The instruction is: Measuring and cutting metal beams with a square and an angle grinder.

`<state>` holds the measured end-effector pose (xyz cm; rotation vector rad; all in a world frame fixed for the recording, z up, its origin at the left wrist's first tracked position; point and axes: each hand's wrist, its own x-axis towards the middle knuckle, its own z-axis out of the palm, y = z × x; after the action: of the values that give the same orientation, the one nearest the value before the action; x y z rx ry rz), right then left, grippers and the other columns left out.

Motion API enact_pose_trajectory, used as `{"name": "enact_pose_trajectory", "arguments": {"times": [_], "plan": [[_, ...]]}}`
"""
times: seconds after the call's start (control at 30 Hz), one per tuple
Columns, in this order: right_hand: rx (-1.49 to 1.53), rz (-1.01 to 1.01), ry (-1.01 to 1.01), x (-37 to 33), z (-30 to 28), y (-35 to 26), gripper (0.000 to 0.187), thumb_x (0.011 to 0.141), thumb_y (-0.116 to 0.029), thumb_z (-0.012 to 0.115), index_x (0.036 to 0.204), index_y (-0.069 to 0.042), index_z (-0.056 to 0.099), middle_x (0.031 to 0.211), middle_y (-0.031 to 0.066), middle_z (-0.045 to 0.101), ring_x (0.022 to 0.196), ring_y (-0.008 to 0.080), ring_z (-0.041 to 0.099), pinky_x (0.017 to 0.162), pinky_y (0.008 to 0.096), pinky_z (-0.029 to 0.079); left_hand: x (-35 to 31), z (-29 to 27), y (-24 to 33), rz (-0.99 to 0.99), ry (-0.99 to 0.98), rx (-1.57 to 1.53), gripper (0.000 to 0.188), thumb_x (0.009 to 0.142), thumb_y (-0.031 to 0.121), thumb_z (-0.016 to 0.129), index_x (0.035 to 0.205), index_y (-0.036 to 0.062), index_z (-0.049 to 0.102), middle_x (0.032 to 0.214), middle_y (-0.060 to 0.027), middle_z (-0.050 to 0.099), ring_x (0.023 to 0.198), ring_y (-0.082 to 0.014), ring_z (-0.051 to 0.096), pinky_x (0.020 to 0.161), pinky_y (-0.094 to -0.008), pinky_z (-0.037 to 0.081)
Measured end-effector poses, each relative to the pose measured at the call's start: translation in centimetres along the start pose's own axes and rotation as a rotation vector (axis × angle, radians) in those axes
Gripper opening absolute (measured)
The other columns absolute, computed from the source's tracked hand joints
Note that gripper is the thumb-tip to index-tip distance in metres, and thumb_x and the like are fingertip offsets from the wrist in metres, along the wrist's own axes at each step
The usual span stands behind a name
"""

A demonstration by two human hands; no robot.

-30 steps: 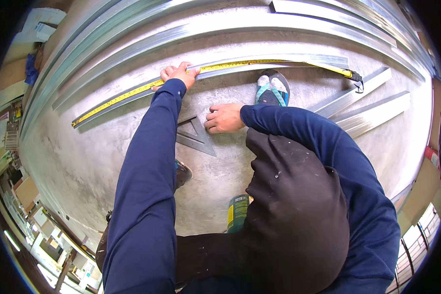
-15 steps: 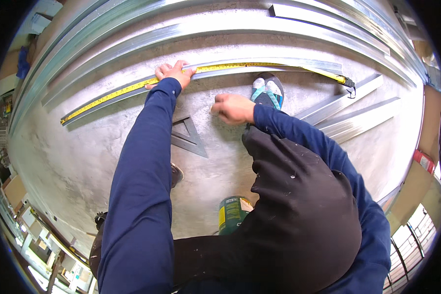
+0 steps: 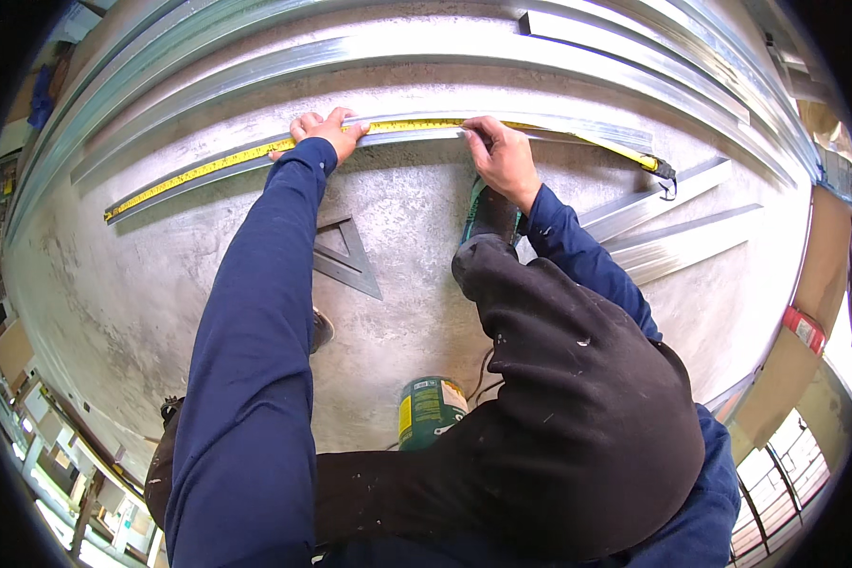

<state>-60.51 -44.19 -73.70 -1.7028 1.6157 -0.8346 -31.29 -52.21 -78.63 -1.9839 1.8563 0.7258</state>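
A thin metal channel [image 3: 407, 138] lies across the floor with a yellow tape measure [image 3: 204, 170] stretched along it. The tape's hooked end is at the channel's left end; its black case [image 3: 664, 170] rests past the right end. My left hand [image 3: 328, 134] grips the channel and tape left of the middle, thumb and fingers on either side. At the tape's near edge, my right hand [image 3: 506, 163] is closed in a pinch, fingertips touching the channel. Whatever is between those fingertips is too small to make out. A dark triangular square [image 3: 350, 260] lies on the floor nearer me.
Long metal channels [image 3: 350, 52] lie beyond the measured one. Two short channel pieces [image 3: 686, 241] are at the right. A green and yellow bucket [image 3: 431, 409] stands close to my leg, with a dark cord beside it. A red container [image 3: 805, 328] sits at the far right.
My right hand has moved from above the floor up to the tape and channel, fingers now pinched there. My left hand keeps its hold. The view has shifted slightly.
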Motion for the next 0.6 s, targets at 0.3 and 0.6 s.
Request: {"name": "enact_pose_trajectory", "arguments": {"times": [0.3,0.6], "plan": [[-0.064,-0.032,-0.024,0.12,0.32,0.26,0.013,0.091,-0.011,0.063,0.1,-0.004,0.067,0.087,0.0201,0.07,0.082,0.0373,0.069,0.074,0.043,0.055,0.35,0.41,-0.31,0.016,0.031,0.014,0.053,0.093,0.069,0.05,0.135,0.0369,0.057,0.132,-0.0206,0.052,0.133,-0.0352,0.03,0.113,-0.051,0.011],[-0.107,-0.057,-0.025,0.28,0.39,0.34,0.013,0.09,-0.011,0.063,0.1,-0.004,0.066,0.086,0.0205,0.07,0.083,0.0373,0.069,0.074,0.0439,0.055,0.17,0.05,-0.27,0.011,0.012,-0.004,0.054,0.092,0.07,0.051,0.135,0.0381,0.056,0.132,-0.0215,0.05,0.133,-0.0369,0.027,0.113,-0.0528,0.01]]}}
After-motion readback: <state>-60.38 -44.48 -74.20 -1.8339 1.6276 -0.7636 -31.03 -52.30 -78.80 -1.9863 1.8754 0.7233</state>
